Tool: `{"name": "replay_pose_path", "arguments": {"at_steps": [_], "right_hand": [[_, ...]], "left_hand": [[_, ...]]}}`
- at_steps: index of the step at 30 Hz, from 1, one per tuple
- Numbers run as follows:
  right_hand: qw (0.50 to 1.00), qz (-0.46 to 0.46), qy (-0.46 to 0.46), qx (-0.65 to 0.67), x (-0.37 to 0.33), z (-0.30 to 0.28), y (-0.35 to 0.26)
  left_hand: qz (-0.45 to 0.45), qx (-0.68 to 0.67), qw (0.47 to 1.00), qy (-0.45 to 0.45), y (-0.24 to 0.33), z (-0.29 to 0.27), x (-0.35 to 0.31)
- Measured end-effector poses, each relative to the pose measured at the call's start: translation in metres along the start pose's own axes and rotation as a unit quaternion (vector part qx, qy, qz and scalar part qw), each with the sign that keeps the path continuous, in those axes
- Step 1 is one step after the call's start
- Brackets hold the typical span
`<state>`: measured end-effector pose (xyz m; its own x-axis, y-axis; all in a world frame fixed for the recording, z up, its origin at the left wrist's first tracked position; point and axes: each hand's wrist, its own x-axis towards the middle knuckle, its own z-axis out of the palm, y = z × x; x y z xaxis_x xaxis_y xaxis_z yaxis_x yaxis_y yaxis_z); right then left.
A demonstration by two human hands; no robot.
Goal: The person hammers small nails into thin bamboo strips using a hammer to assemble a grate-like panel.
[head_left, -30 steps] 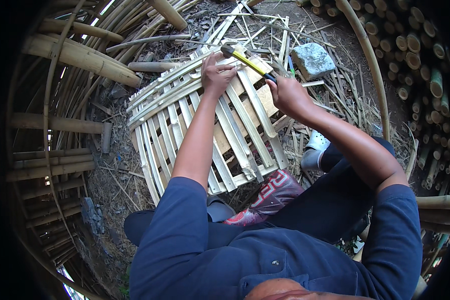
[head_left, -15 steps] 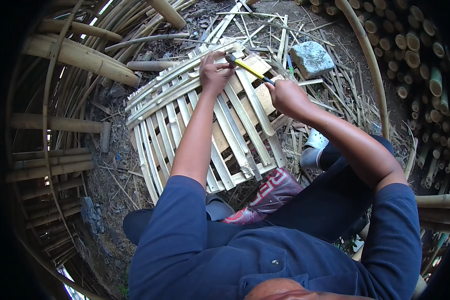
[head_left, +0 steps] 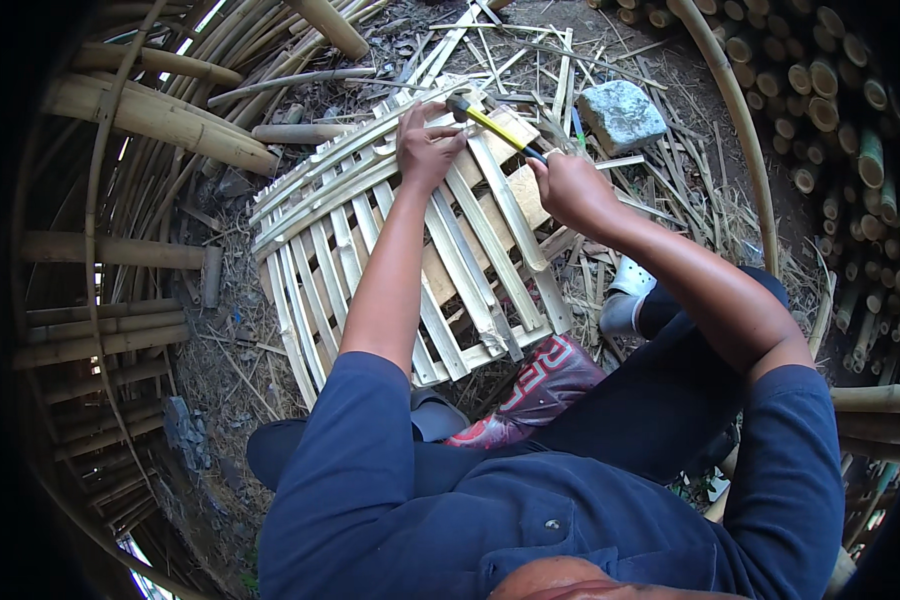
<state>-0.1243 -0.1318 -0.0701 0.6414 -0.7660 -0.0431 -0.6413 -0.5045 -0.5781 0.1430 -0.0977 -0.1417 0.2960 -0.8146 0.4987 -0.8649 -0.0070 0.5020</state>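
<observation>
Bamboo panel: slatted, lying on littered ground before the knees. Stone: grey, beyond the panel's far right corner. Left hand: pressed on far slats. Right hand: clenched around hammer, head near left fingertips.

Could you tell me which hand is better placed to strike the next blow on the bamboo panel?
The right hand: it grips the hammer by its handle, while the left hand presses on the bamboo panel.
</observation>
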Motion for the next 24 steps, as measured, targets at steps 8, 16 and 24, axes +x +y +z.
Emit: {"name": "replay_pose_path", "arguments": {"at_steps": [8, 16, 24], "right_hand": [[1.0, -0.011, 0.006, 0.008, 0.004, 0.0, -0.001], [0.999, 0.01, -0.038, -0.005, 0.004, -0.011, -0.002], [0.998, 0.033, -0.049, -0.006, 0.005, -0.035, -0.012]], "left_hand": [[-0.005, -0.039, 0.999, -0.001, -0.009, 0.002, -0.003], [-0.019, -0.024, 0.999, 0.015, 0.001, 0.005, -0.001], [-0.02, -0.096, 0.994, 0.04, -0.01, 0.007, 0.002]]}}
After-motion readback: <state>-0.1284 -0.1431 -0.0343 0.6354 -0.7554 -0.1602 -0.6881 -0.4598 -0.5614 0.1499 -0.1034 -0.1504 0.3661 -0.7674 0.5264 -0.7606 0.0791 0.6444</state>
